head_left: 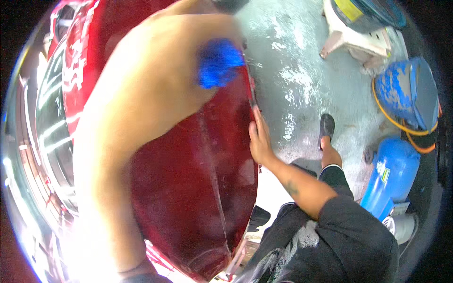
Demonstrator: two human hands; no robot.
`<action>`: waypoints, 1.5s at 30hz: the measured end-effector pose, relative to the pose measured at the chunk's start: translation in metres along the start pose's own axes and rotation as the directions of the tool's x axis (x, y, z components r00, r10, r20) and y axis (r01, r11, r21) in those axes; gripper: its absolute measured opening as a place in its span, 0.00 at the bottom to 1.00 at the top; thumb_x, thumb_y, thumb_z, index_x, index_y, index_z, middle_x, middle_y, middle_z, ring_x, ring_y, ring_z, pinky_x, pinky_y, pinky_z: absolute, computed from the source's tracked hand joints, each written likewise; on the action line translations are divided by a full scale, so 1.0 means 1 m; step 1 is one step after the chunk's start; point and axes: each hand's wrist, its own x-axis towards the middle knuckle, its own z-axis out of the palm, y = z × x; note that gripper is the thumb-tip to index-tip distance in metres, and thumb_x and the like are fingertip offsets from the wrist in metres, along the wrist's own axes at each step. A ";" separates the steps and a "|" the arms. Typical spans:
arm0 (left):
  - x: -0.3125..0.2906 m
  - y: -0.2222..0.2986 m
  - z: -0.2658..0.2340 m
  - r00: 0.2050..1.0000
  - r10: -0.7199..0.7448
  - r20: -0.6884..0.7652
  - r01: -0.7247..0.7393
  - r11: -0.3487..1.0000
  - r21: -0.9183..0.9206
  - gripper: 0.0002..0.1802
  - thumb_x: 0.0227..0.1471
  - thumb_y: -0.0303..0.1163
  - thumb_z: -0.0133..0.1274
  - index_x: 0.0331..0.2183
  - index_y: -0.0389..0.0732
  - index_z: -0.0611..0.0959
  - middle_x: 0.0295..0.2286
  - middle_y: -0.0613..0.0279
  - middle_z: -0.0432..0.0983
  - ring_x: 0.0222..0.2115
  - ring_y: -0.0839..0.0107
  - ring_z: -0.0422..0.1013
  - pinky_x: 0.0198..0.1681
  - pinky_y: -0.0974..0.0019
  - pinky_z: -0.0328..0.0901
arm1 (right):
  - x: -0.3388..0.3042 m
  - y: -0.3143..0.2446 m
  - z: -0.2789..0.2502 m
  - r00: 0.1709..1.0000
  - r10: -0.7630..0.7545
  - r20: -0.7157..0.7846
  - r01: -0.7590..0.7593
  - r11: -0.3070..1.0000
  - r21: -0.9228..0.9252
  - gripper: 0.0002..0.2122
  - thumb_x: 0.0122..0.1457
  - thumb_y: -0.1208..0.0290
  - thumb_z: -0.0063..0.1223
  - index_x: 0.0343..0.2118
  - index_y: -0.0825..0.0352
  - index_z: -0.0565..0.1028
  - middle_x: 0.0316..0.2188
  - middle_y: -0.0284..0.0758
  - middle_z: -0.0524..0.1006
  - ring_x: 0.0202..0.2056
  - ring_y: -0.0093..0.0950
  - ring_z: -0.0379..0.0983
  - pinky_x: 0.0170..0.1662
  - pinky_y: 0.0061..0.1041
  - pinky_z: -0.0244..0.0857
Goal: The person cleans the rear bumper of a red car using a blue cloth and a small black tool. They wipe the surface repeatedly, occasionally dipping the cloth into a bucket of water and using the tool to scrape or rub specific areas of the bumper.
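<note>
A glossy dark-red car panel (pixel 188 160) with a raised crease fills the middle. My left arm reaches up from the lower left and bends over the panel, very close and blurred. At its far end my left hand (pixel 188 52) is smeared, its fingers not distinct. It appears closed around a bright blue, soft-looking thing (pixel 220 63), just over the panel near its right edge; its kind is unclear. My right hand (pixel 261 141) lies against the panel's right edge, fingers stretched out along the rim, holding nothing.
On the right stand a blue tub (pixel 403 92) with an orange hose (pixel 394 123), a blue tank (pixel 394 165) and a whitish stool (pixel 361 45) bearing a bucket (pixel 370 12). My foot in a dark shoe (pixel 326 125) is on the wet-looking grey floor (pixel 292 66). Car windows (pixel 54 118) show left.
</note>
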 end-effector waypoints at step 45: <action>0.012 -0.023 0.003 0.991 0.049 -0.122 -0.020 0.974 0.225 0.20 0.48 0.23 0.64 0.45 0.48 0.89 0.44 0.52 0.81 0.47 0.47 0.79 0.51 0.49 0.75 | 0.196 -0.002 -0.021 0.994 -0.044 -0.100 0.049 0.998 0.045 0.32 0.74 0.67 0.46 0.79 0.66 0.57 0.76 0.51 0.61 0.75 0.46 0.58 0.76 0.42 0.50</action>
